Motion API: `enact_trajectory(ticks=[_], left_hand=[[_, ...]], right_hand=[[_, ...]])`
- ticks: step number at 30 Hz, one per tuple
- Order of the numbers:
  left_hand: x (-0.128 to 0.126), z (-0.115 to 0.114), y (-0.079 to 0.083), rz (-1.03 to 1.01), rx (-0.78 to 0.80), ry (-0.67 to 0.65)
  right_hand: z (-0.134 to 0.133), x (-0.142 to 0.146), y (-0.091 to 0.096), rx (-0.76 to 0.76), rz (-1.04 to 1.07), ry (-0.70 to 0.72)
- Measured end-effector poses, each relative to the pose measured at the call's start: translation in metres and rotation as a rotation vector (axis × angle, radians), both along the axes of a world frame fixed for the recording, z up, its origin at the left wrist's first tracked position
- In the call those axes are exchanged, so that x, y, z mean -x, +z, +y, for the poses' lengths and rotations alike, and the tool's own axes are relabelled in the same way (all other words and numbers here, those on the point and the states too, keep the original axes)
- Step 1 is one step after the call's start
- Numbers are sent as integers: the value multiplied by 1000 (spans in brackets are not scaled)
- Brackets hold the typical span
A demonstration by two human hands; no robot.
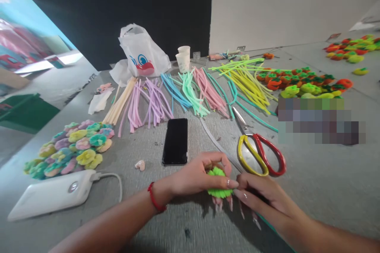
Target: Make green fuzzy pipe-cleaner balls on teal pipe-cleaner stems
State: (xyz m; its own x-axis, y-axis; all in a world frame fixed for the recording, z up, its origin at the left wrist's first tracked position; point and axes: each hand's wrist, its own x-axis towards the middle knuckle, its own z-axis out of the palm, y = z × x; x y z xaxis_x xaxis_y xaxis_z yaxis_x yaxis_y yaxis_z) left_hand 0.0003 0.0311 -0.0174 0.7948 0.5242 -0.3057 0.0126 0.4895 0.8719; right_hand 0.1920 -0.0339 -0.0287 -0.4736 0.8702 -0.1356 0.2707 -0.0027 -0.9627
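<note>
My left hand [198, 176] is curled around a small bright green fuzzy coil [219, 183], low in the middle of the grey table [320, 182]. My right hand [264, 199] meets it from the right, fingers pinched against the coil's edge. A teal strand shows under my right wrist. Scissors with yellow and red handles [261, 152] lie just beyond my hands. A black phone [175, 141] lies face up to the left of them.
Bundles of pastel and neon pipe cleaners [190, 93] fan across the table's middle. A pile of pastel fuzzy flowers [73, 148] and a white power bank [49, 193] sit at left. Orange and yellow-green fuzzy pieces [303, 81] lie at right. A plastic bag [142, 53] and cups [183, 58] stand behind.
</note>
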Motion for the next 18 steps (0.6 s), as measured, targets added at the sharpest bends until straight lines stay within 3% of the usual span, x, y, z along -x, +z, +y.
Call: enact_trajectory(ticks=[4, 11, 18], left_hand=[[-1, -1, 3, 40, 22, -45], [-1, -6, 8, 65, -73, -48], [-9, -13, 6, 39, -243, 130]], right_hand=[[-1, -1, -3, -94, -36, -9], [-1, -1, -3, -164, -44, -31], [1, -1, -5, -84, -44, -58]])
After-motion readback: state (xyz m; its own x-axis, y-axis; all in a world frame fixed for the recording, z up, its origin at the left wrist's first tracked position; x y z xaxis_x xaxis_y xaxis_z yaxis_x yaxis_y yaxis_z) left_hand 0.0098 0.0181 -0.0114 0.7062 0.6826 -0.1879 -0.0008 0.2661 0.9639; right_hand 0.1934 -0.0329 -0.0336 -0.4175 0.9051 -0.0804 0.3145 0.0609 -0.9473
